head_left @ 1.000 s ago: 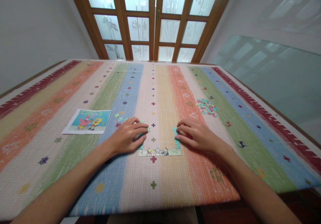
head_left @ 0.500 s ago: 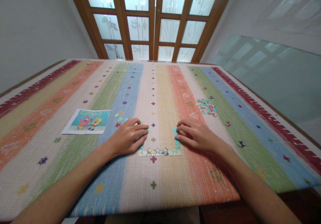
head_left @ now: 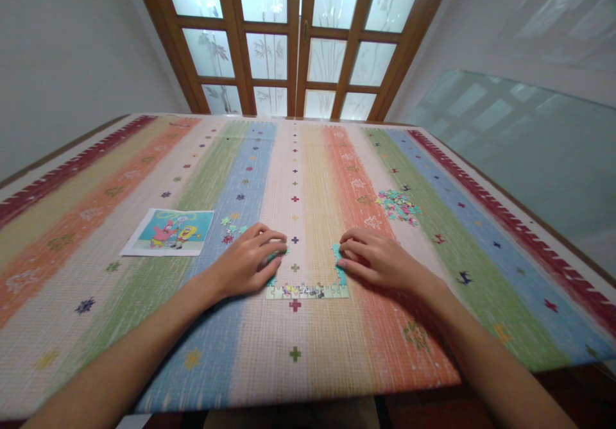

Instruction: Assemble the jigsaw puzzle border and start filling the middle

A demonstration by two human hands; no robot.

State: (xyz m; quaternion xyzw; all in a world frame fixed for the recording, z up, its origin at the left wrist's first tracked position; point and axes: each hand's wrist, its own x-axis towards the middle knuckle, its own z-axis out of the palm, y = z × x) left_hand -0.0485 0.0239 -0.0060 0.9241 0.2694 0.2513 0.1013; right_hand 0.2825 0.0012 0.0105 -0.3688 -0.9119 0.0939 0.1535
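A partly joined jigsaw puzzle lies in front of me, with a pale green bottom row and teal pieces rising at both sides. Over its left side curves my left hand, thumb and fingers closed round a teal jigsaw piece; the palm hides much of that side. My right hand rests beside the teal right strip, its fingers loosely apart and the tips touching the strip's outer edge. Just beyond my left knuckles lie a few loose pieces.
A heap of mixed jigsaw pieces sits to the right, farther off. On the left lies a printed cartoon picture. The striped tablecloth covers the table, whose front edge is close to me. Glazed wooden doors stand behind.
My left fingers have shifted slightly, covering a teal bit that showed above them. My right hand stays where it was. The view has moved very little.
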